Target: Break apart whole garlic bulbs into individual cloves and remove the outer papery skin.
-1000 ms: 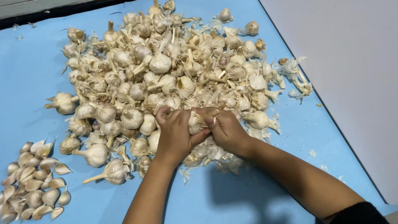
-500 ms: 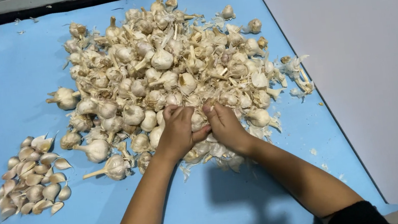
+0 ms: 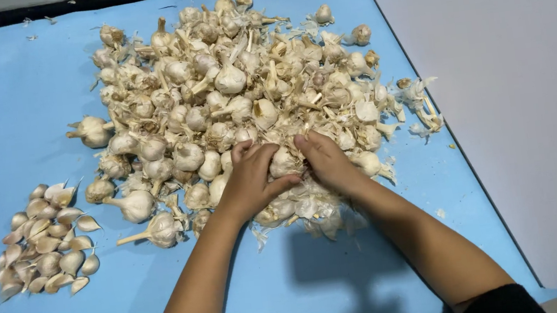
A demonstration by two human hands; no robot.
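Nearest the camera, two bare forearms reach forward over the flat blue desk (image 3: pixel 296 296), casting a dark shadow on its bare surface. The left hand (image 3: pixel 250 181) and the right hand (image 3: pixel 325 161) meet at the near edge of the heap, both closed from opposite sides on a single whitish garlic bulb with papery skin (image 3: pixel 284 163); the fingers curl over its top and the thumbs press in beneath. Compared with one second ago, the hands sit in almost the same place, but the bulb now shows more plainly between them and the fingertips have drawn slightly apart, which suggests that the bulb is being pried open rather than merely picked up. Directly under the wrists lies a loose litter of torn pale skins and broken pieces (image 3: pixel 314 212). To the near left, well apart from the hands, rests a small separate cluster of loose tan garlic cloves (image 3: pixel 44 238), unchanged across the frames. Beyond the hands spreads the large heap of whole garlic bulbs with dry stems (image 3: pixel 234 84), reaching to the far edge of the desk. A plain pale grey panel (image 3: pixel 510 78) borders the desk on the right.
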